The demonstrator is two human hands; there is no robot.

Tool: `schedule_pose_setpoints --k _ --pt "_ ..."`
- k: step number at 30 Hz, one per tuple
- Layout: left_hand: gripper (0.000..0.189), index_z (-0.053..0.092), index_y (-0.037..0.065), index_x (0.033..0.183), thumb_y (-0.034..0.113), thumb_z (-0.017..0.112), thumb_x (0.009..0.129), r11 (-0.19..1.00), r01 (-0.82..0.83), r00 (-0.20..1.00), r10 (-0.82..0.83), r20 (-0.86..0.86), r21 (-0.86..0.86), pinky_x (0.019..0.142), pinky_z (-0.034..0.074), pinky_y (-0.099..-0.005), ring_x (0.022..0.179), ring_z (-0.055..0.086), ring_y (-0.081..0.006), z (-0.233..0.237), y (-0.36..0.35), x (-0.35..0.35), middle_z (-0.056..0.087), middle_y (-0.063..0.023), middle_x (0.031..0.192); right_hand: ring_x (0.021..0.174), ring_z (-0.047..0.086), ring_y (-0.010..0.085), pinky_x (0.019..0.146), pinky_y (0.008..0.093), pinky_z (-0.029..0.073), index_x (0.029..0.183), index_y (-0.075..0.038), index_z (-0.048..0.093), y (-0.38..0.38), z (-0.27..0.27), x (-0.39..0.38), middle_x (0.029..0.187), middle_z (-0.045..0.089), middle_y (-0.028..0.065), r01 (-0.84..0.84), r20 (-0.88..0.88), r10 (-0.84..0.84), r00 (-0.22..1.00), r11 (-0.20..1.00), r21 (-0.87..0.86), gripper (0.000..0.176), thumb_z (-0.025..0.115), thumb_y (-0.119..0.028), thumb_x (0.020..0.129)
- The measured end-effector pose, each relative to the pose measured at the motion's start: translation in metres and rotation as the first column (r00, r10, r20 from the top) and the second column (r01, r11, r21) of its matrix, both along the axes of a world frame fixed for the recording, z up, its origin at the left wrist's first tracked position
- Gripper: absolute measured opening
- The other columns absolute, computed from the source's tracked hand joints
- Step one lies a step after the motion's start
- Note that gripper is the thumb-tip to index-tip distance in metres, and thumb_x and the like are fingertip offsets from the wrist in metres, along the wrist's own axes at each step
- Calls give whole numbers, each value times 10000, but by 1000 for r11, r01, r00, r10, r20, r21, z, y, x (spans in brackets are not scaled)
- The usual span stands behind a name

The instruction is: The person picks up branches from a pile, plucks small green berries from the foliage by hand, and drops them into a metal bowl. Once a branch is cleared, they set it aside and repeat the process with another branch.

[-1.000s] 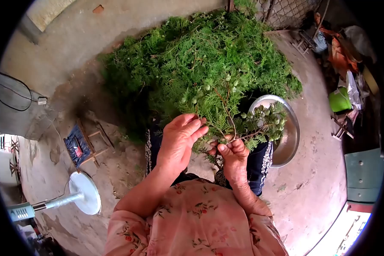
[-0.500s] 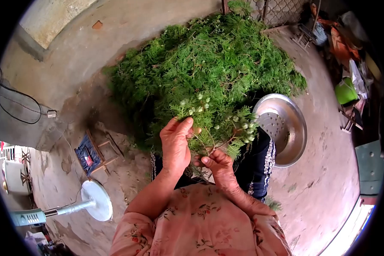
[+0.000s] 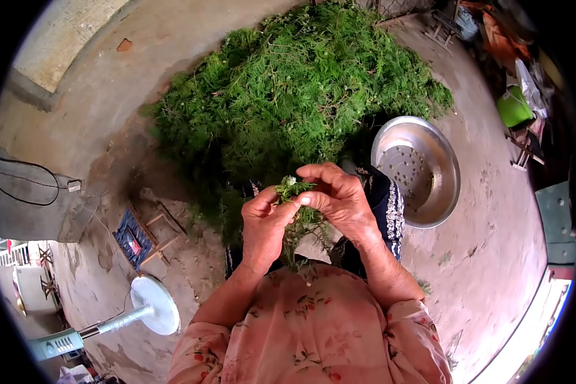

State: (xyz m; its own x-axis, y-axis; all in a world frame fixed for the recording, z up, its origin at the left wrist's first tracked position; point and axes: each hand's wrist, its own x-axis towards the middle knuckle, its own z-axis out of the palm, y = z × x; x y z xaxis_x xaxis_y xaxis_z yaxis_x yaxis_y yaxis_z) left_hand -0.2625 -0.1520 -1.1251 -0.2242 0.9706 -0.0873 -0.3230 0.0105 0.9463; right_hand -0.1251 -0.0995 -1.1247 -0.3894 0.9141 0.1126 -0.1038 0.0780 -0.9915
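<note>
Between my hands is a green evergreen sprig (image 3: 294,190) with a pale green cone (image 3: 291,181) at its top. My left hand (image 3: 265,224) is closed, pinching the sprig between thumb and fingers. From the other side my right hand (image 3: 344,200) bends its fingers over the same sprig, with its thumb close to my left thumb. More of the branch hangs below, towards my lap. A large heap of evergreen branches (image 3: 301,83) lies on the floor before me.
A wide metal basin (image 3: 447,182) with several small green cones on its bottom stands to my right. On the left are a small folding stool (image 3: 134,237) and a fan on a stand (image 3: 155,306). A green container (image 3: 514,107) sits among clutter at the far right.
My right hand has risen from the branch's lower stem to the sprig beside my left hand. The cone-bearing branch is drawn closer, and its leaves are now bunched between my fingers. The view has shifted slightly.
</note>
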Motion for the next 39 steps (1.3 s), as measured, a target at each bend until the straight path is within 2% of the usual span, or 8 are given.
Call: schedule_pose_setpoints --k 8,11,13,17,19,23,29,39 --pt "89 627 19 854 48 652 773 992 37 994 -49 -98 -120 462 318 -187 549 430 -15 -1 -5 -1 551 42 683 650 486 62 553 201 398 956 15 613 -1 -14 4 787 541 5 -113 -104 107 989 993 -46 232 669 -119 776" --pt "46 610 1 832 30 620 797 989 114 992 -107 73 -99 449 296 -192 523 382 -22 2 -4 -3 518 31 649 560 517 52 423 184 377 939 -4 629 -9 -17 4 822 583 16 -102 -161 83 983 989 -111 179 644 -109 795" --pt "48 615 9 833 37 624 795 987 126 981 -108 161 -103 436 276 -192 499 355 -24 4 -5 -1 497 37 620 519 533 63 385 183 384 918 -19 635 -14 -22 1 860 610 36 -197 -456 -72 887 834 -516 151 644 -108 796" --pt "86 622 13 857 94 618 826 980 169 978 -154 141 -102 437 290 -194 498 361 -25 1 -8 -2 472 43 608 499 511 70 418 192 406 906 -26 619 -12 -23 2 749 603 20 -240 -568 -258 782 715 -656 179 651 -167 802" --pt "143 622 16 884 154 592 862 979 195 973 -201 -113 -61 448 311 -195 503 370 -23 0 -12 -3 446 48 603 565 534 77 475 205 428 926 -33 601 -7 -27 6 802 606 26 -271 -613 -240 753 736 -620 190 646 -176 809" --pt "192 595 18 841 199 554 890 975 200 966 -213 -148 -95 433 327 -188 489 375 -21 3 -14 -1 424 51 587 696 545 75 559 186 419 996 -27 586 -3 -24 8 887 600 34 -354 -720 -133 681 801 -483 198 616 -125 826" --pt "248 572 21 780 252 560 870 945 241 941 -283 -184 -222 409 325 -182 480 374 -16 5 -13 -7 423 53 585 608 453 43 516 179 351 1013 -21 636 -5 -13 11 846 582 -6 -252 -367 138 920 925 -285 257 661 -141 788" --pt "223 577 23 755 230 553 836 967 182 980 -193 -47 -177 426 282 -197 495 360 -23 -2 -14 -1 427 53 580 583 453 36 483 158 346 983 -8 642 -13 -18 4 822 552 -2 -229 -363 131 923 943 -242 250 671 -142 774"
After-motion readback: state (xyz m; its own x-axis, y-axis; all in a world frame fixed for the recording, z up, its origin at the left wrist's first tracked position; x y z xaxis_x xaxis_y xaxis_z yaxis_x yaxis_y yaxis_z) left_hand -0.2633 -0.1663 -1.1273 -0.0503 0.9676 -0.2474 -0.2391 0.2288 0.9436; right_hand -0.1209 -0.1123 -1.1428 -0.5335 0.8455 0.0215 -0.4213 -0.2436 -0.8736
